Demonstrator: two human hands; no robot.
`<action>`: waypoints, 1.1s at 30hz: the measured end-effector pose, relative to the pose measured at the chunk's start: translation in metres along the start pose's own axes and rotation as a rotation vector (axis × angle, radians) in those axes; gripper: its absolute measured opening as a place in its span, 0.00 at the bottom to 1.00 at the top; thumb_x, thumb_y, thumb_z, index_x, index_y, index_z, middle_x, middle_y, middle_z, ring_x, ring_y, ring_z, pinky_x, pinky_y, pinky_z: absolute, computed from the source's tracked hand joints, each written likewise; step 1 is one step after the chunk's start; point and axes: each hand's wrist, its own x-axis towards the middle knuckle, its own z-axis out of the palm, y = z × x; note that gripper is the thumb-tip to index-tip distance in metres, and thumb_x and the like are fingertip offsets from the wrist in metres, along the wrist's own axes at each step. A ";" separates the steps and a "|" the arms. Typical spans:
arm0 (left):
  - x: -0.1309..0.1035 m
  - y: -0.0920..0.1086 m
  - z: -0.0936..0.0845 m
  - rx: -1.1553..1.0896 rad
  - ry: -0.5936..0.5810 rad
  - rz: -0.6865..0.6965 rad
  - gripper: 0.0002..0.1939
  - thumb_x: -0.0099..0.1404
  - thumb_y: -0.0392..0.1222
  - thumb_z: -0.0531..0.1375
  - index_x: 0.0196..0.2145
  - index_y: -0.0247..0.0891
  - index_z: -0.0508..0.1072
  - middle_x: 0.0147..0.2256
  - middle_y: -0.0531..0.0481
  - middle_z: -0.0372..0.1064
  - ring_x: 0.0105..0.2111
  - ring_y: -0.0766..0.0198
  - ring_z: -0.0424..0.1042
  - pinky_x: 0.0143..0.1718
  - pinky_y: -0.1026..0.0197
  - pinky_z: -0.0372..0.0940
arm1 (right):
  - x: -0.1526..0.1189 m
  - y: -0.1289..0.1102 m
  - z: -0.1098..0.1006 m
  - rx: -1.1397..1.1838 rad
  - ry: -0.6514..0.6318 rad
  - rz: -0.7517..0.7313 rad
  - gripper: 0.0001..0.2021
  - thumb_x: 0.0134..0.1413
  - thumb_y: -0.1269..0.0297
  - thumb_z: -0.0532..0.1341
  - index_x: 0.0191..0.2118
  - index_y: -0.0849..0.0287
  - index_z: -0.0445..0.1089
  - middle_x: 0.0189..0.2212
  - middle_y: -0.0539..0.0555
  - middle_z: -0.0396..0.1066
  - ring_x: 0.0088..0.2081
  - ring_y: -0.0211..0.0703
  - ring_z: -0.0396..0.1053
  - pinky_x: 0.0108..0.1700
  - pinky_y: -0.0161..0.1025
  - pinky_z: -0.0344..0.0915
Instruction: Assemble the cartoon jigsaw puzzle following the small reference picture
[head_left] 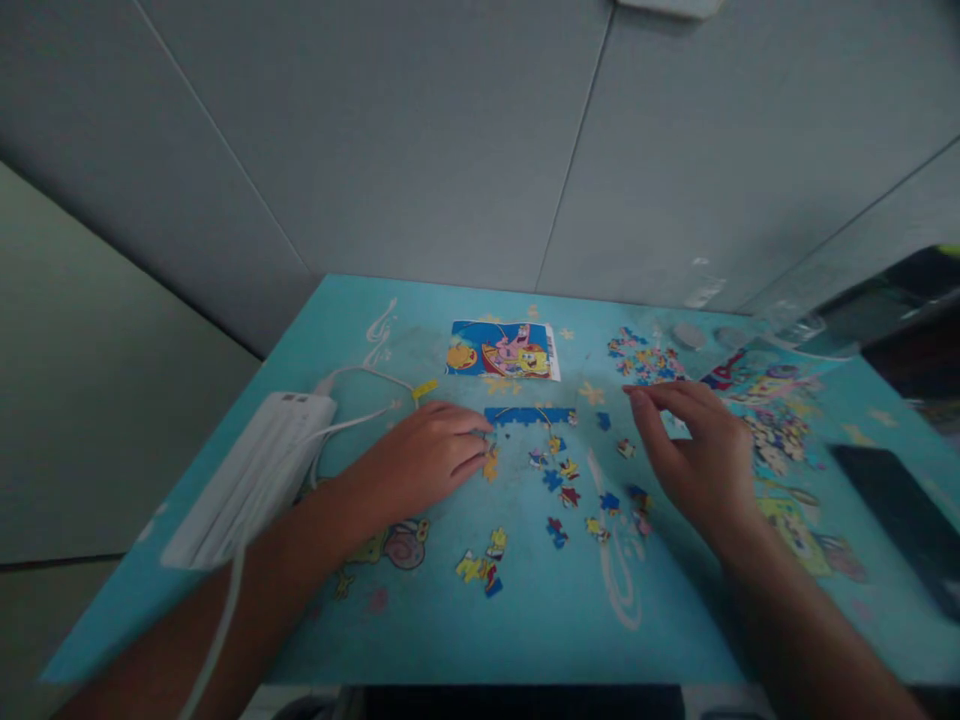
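Note:
My left hand (439, 445) rests on the table, fingers bent but slightly apart, its tips by the left end of a joined strip of blue jigsaw pieces (525, 415). An orange-yellow jigsaw piece (490, 464) lies against those fingertips. Raised over the right side, my right hand (694, 440) has thumb and index finger pinched together; whatever is between them is too small to make out. Loose jigsaw pieces (569, 497) are scattered between the hands. Nearer the front lies a small joined cluster of yellow and red pieces (480, 570).
Behind the strip lies a printed cartoon picture (502, 350). Piles of pieces (645, 358) sit at the back right, near a clear plastic bag (795, 340). A dark phone (896, 510) is at the right edge. A white power strip (251, 480) with cables stands left.

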 end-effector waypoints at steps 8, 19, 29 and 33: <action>-0.003 -0.004 0.005 0.022 0.055 0.031 0.09 0.72 0.39 0.60 0.45 0.41 0.80 0.50 0.48 0.75 0.48 0.56 0.74 0.54 0.48 0.68 | 0.010 0.028 -0.019 -0.164 0.108 0.204 0.14 0.67 0.56 0.58 0.39 0.57 0.79 0.35 0.56 0.78 0.36 0.49 0.75 0.40 0.45 0.68; -0.005 -0.006 0.007 -0.006 0.063 0.021 0.11 0.73 0.40 0.57 0.46 0.42 0.80 0.50 0.48 0.75 0.49 0.56 0.74 0.56 0.46 0.68 | 0.004 0.039 -0.014 -0.145 -0.382 0.270 0.17 0.60 0.60 0.62 0.53 0.57 0.73 0.33 0.53 0.77 0.31 0.44 0.74 0.34 0.40 0.65; -0.006 -0.005 0.006 -0.026 0.065 0.005 0.11 0.73 0.41 0.57 0.46 0.43 0.80 0.50 0.48 0.75 0.49 0.57 0.74 0.57 0.47 0.68 | 0.000 0.023 -0.005 -0.066 -0.443 0.190 0.09 0.63 0.64 0.60 0.46 0.56 0.75 0.35 0.53 0.77 0.34 0.44 0.74 0.38 0.41 0.66; -0.005 -0.004 0.006 0.001 0.061 0.014 0.10 0.73 0.40 0.57 0.45 0.41 0.79 0.50 0.47 0.75 0.49 0.56 0.74 0.55 0.47 0.69 | -0.003 0.012 0.000 0.020 -0.467 0.105 0.07 0.64 0.67 0.60 0.43 0.56 0.75 0.37 0.54 0.77 0.38 0.45 0.74 0.42 0.41 0.68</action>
